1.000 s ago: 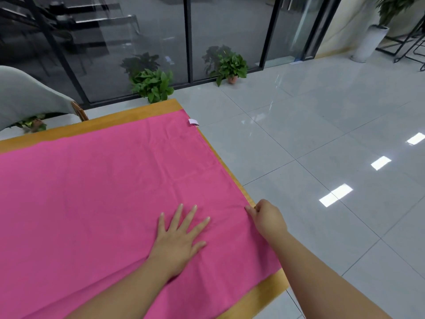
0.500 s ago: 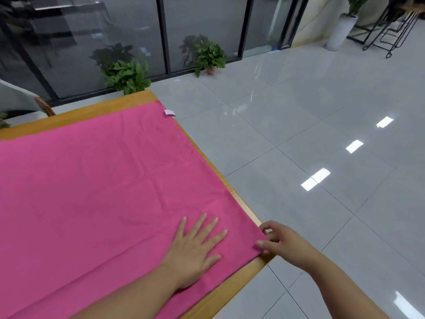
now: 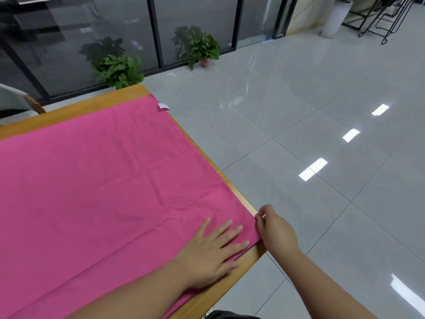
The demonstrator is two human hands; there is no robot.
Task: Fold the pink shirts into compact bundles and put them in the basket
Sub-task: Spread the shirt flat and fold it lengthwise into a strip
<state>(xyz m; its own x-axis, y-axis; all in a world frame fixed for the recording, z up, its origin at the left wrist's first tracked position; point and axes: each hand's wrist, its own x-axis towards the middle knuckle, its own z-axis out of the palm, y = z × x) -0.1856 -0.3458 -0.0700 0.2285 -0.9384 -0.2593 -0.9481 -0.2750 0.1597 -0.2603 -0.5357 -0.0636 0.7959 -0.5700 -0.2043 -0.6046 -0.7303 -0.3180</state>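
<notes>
A pink shirt (image 3: 99, 180) lies spread flat over most of the wooden table (image 3: 69, 111), with a small white label (image 3: 163, 107) at its far right corner. My left hand (image 3: 211, 252) rests flat on the cloth near the shirt's near right corner, fingers straight and spread. My right hand (image 3: 273, 229) is at the table's right edge, its fingers curled and pinching the shirt's right hem just past the left hand. No basket is in view.
The table's right edge drops to a glossy grey tiled floor (image 3: 310, 139). Two potted plants (image 3: 118, 70) (image 3: 202, 50) stand by a dark glass wall behind the table. A grey chair (image 3: 13, 102) is at the far left. A white planter (image 3: 333, 18) and black racks stand far right.
My right hand has slid back along the table's right edge to the near corner and now pinches the hem. My left hand stays flat on the cloth. The view has shifted right.
</notes>
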